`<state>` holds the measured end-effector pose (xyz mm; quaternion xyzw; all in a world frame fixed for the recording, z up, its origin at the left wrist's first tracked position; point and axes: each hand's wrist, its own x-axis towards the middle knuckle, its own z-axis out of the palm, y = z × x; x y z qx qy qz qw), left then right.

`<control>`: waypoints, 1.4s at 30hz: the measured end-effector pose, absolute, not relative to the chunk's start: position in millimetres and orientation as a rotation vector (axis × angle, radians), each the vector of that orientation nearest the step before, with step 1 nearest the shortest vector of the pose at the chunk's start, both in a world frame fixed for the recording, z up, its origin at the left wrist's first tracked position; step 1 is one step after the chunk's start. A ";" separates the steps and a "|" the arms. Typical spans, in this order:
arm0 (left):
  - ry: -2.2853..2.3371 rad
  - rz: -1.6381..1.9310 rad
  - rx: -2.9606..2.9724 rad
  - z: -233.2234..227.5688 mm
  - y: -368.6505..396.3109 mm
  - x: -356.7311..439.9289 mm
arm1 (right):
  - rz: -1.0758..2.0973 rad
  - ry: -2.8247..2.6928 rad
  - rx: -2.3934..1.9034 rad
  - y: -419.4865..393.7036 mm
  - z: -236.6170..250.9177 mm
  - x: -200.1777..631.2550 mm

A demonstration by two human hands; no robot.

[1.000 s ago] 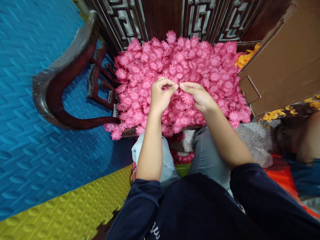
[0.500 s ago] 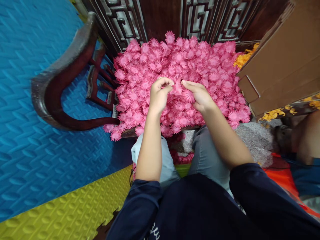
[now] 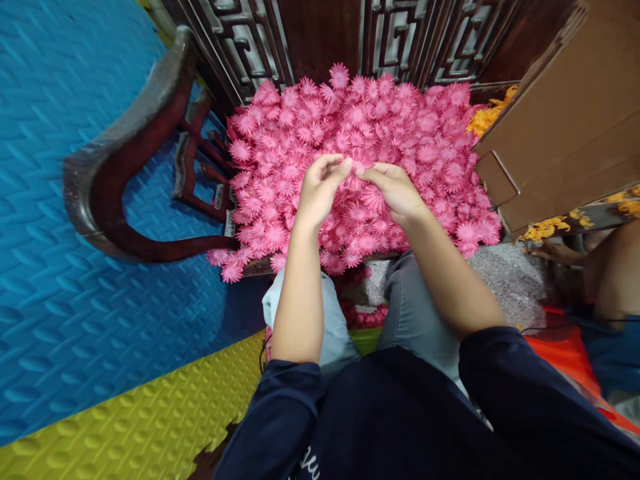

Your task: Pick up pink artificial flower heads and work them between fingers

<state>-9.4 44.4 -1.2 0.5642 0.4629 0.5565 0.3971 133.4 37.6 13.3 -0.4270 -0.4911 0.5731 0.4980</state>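
Note:
Between my two hands is a pink artificial flower (image 3: 358, 162), held by its petals above a big heap of similar pink flowers (image 3: 280, 193). My left hand (image 3: 321, 187) pinches its left side between thumb and fingers. On the right side, the thumb and fingers of my right hand (image 3: 395, 189) are closed on the same flower. Another pink flower (image 3: 373, 199) shows just under my right hand; whether it touches the fingers I cannot tell. The fingers partly cover the held flower's edges.
A curved dark wooden armrest (image 3: 105, 200) stands left of the heap, with carved wooden panels (image 3: 320, 40) behind. At right a cardboard box (image 3: 565, 127) sits beside orange flowers (image 3: 547, 229). Another person's bare limb (image 3: 617, 267) is at the far right. Blue matting (image 3: 75, 320) covers the left floor.
The flower between my hands has turned from a folded, upright look to a more spread one. My fingertips have come closer together. At far right, the other person's hand has moved into view.

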 end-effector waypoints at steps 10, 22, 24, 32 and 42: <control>1.201 1.436 1.438 -11.6 51.8 -10.7 | 1.327 -1.257 -1.090 34.9 16.8 130.5; 1.204 1.401 1.493 -3.2 45.0 -4.6 | 1.013 -1.379 -1.148 38.4 10.8 128.4; 1.226 1.393 1.495 -1.7 43.7 -3.9 | 0.949 -1.416 -1.168 37.7 10.7 128.3; 1.290 1.393 1.480 -3.3 44.3 -0.9 | 0.886 -1.458 -1.222 35.8 10.6 129.2; 1.202 1.356 1.478 2.4 40.8 -2.7 | 1.048 -1.414 -1.171 34.1 16.4 130.2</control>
